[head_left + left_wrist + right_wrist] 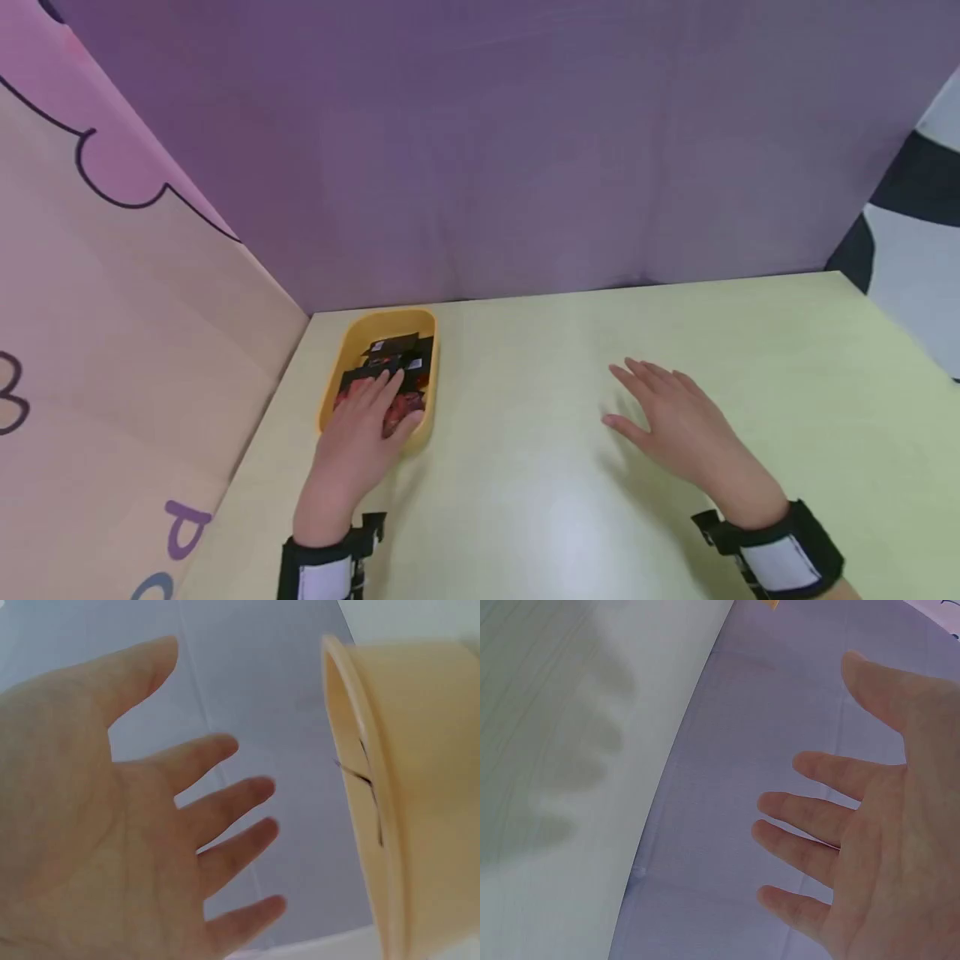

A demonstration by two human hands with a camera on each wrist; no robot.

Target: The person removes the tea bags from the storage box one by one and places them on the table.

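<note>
My left hand [360,446] is held over the near end of a yellow plastic basket [433,417], fingers spread. Inside the basket lie several black and red packets [393,346], partly hidden by that hand. The left wrist view shows the left palm [112,817] with nothing in it, apart from the basket rim [375,750], where thin dark edges poke up inside. Farther right, my right hand [682,429] hovers above the table with fingers spread, its shadow falling on the tabletop. Its palm [900,855] holds nothing in the right wrist view.
The pale table [540,400] meets a purple fabric wall [525,150] at the back. A light printed panel [135,317] stands along the left side, and a black and white one [915,217] at the right. Each wrist wears a black strap [787,550].
</note>
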